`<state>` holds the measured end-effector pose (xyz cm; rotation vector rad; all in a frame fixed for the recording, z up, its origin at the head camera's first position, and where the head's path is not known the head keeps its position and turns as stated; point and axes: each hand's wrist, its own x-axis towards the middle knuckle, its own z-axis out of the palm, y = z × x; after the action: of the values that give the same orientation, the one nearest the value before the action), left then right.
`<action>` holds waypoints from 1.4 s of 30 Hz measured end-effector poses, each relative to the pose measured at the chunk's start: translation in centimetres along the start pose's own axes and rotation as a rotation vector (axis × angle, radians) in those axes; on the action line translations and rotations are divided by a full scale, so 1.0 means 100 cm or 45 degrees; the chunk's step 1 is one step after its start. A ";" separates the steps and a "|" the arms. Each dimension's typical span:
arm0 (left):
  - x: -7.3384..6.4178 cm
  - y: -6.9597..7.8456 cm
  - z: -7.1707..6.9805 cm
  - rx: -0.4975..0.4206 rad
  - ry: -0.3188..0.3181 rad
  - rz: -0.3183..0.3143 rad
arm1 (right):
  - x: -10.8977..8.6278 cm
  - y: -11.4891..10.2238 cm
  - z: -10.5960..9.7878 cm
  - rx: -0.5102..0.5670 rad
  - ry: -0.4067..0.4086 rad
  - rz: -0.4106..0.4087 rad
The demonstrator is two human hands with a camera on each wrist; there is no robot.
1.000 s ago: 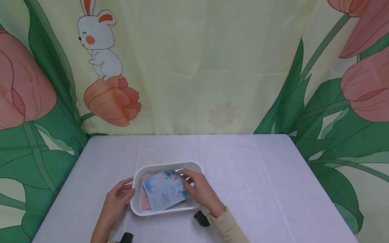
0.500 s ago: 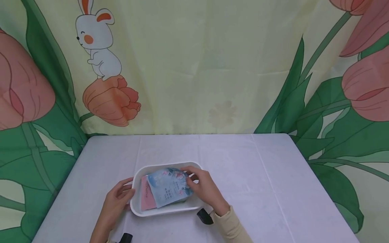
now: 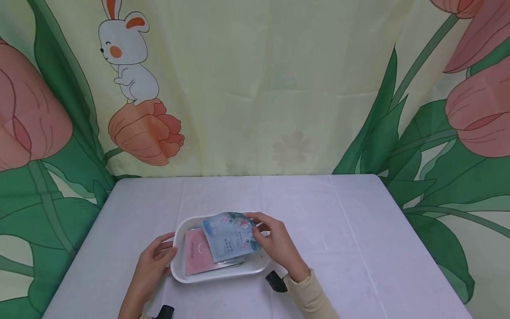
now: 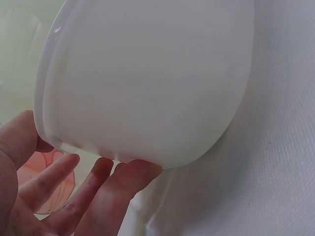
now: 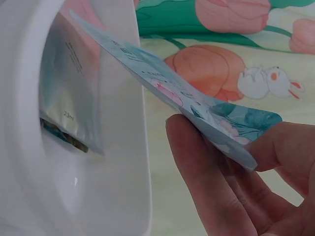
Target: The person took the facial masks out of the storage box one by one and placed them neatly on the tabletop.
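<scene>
The right hand point(image 3: 275, 237) is pinching a tilted blue packet point(image 3: 229, 237) over a pink packet point(image 3: 196, 257); the left hand point(image 3: 152, 261), seemingly relaxed, is touching the white tray point(image 3: 253, 266).

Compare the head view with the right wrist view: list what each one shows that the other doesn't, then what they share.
Head only: the left hand, its fingers at the tray's end; the right arm's beige sleeve; the tabletop's far corners.

Right wrist only: a readable "23ml" marking on the silvery surface lying in the tray.

Both: the right hand pinching the blue packet, the pink packet, the white tray and the backdrop's rabbit.
</scene>
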<state>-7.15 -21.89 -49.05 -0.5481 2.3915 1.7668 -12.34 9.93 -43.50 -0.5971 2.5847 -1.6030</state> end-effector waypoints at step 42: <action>0.000 0.000 -0.001 -0.004 -0.017 0.001 | -0.002 0.028 -0.056 -0.034 0.356 0.169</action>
<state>-7.08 -22.00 -49.04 -0.5343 2.3805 1.7693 -14.29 15.92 -43.35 -0.2076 2.7716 -1.7207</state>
